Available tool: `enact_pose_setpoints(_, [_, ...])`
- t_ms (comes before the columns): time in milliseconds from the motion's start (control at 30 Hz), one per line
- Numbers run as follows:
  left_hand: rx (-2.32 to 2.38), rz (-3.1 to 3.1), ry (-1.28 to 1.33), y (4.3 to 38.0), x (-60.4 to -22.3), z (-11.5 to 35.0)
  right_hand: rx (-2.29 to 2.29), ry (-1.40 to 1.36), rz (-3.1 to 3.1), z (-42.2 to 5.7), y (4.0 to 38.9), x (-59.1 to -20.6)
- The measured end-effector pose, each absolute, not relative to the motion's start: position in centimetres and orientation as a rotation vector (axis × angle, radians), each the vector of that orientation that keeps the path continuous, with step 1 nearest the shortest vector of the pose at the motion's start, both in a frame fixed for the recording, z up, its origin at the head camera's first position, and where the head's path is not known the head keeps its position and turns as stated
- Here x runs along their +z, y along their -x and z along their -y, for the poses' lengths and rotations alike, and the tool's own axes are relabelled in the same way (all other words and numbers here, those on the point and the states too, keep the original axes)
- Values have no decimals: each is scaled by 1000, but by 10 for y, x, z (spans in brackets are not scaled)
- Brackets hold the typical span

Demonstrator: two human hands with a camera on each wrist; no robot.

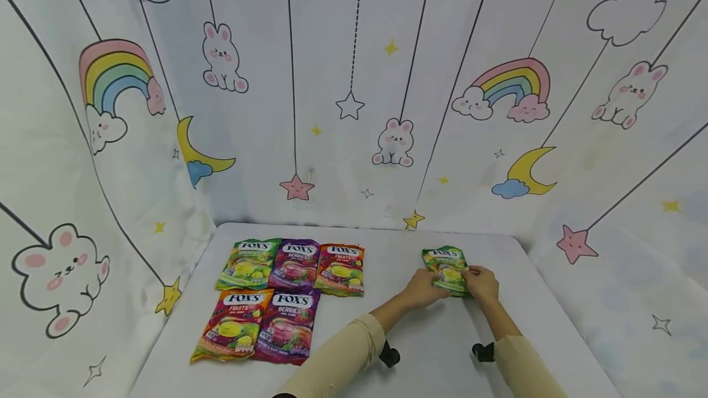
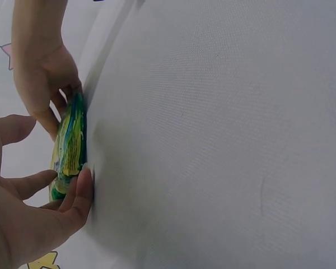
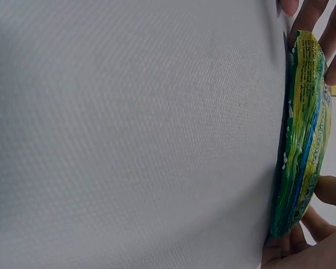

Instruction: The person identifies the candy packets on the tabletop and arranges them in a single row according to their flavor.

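Note:
A green Fox's candy bag [image 1: 450,272] lies at the right part of the white table, its printed face up. My left hand [image 1: 423,287] holds its left edge, and my right hand [image 1: 482,284] grips the opposite side. From the left wrist, fingertips of the left hand [image 2: 39,218] show above and beneath the bag's edge [image 2: 73,140], with the right hand [image 2: 47,78] at the far end. Close to the tabletop, the bag [image 3: 302,140] has the right hand's [image 3: 319,235] thumb on top and fingers tucked under it in the right wrist view.
Left on the table [image 1: 398,343] lie more candy bags in two rows. The back row has a green bag [image 1: 249,265], a purple bag [image 1: 294,266] and an orange bag [image 1: 341,270]. In front are an orange bag [image 1: 232,326] and a purple bag [image 1: 286,327]. Patterned curtains [image 1: 332,78] surround the table.

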State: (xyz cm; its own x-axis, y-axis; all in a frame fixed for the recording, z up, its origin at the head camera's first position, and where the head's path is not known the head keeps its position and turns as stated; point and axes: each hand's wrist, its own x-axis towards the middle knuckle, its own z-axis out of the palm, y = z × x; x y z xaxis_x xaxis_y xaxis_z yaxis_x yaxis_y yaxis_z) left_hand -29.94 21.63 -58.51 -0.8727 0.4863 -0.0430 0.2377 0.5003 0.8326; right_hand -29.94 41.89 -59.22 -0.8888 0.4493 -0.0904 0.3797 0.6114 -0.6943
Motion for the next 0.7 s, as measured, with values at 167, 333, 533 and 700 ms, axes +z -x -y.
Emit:
enact_pose_setpoints(167, [1314, -2467, -618, 299, -585, -217, 1132, 713, 2731, -420, 302, -596])
enact_pose_setpoints(333, [1308, -2472, -622, 300, -585, -217, 1122, 713, 2726, -421, 303, -597])
enact_pose_setpoints(533, [1301, -2483, -632, 300, -586, -217, 1139, 727, 2716, -419, 302, -596])
enact_pose_setpoints(700, [1302, -2482, -636, 300, -586, -217, 1130, 729, 2712, -418, 301, -595])
